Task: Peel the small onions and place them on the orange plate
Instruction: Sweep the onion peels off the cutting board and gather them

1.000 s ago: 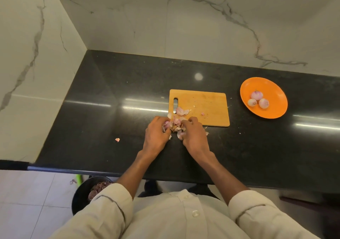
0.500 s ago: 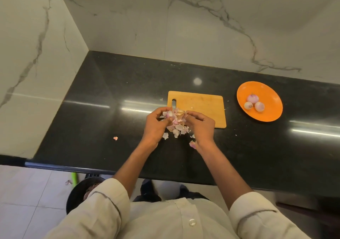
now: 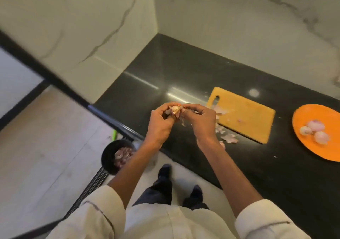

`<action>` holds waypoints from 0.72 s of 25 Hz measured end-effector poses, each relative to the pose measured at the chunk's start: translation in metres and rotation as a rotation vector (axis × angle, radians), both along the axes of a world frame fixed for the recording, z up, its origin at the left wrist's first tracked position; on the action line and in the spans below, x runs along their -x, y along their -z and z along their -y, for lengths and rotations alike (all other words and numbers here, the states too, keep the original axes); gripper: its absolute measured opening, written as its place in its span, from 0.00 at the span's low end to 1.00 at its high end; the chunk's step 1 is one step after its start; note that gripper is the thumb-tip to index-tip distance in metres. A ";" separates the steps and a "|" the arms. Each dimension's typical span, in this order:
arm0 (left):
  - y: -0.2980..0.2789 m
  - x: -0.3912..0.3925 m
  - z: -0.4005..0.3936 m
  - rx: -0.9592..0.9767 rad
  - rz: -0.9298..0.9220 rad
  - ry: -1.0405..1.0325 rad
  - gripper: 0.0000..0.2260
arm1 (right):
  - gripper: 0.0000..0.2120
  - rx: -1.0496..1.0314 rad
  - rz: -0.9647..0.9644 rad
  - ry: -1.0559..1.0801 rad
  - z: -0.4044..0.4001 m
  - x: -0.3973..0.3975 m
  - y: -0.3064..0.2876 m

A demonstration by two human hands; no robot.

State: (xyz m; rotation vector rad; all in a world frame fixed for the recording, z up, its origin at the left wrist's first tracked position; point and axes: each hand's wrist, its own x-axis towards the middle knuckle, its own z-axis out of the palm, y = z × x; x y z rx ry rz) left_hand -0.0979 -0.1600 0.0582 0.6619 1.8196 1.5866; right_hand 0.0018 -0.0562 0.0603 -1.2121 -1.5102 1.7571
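Note:
Both hands are raised above the near edge of the black counter and together hold a bunch of pinkish onion peels [image 3: 176, 110]. My left hand [image 3: 160, 123] curls round the peels from the left. Pinching them from the right is my right hand [image 3: 201, 121]. At the right edge of the view lies the orange plate [image 3: 303, 146] with three peeled small onions [image 3: 315, 131] on it. More loose peels [image 3: 227, 137] lie on the counter by the wooden cutting board [image 3: 244, 114].
A black bin [image 3: 108, 157] with onion peels inside stands on the floor below the counter's left end. A green object [image 3: 114, 134] lies on the floor beside it. White marble walls close the counter [image 3: 184, 69] at the back and left.
Both hands scooped peels off the counter and lifted them toward the counter's left edge. The view swung left and down, bringing the floor and bin into sight.

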 end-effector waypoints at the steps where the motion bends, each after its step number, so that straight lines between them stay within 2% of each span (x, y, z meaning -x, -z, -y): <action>1: 0.002 0.006 0.023 0.027 -0.017 -0.070 0.11 | 0.07 0.017 -0.013 -0.075 0.017 0.013 0.001; 5: 0.019 0.028 0.110 0.168 -0.025 -0.322 0.10 | 0.07 0.106 0.002 -0.299 0.091 0.063 0.018; 7: 0.033 0.047 0.150 0.267 -0.038 -0.422 0.09 | 0.07 0.128 0.057 -0.349 0.132 0.095 0.038; 10: 0.072 0.085 0.198 0.333 0.071 -0.538 0.10 | 0.08 0.129 0.202 -0.365 0.186 0.146 0.077; 15: 0.174 0.159 0.257 0.444 0.234 -0.542 0.13 | 0.09 0.124 0.442 -0.392 0.254 0.222 0.172; 18: 0.251 0.201 0.279 0.463 0.321 -0.531 0.13 | 0.10 0.154 0.497 -0.406 0.280 0.265 0.249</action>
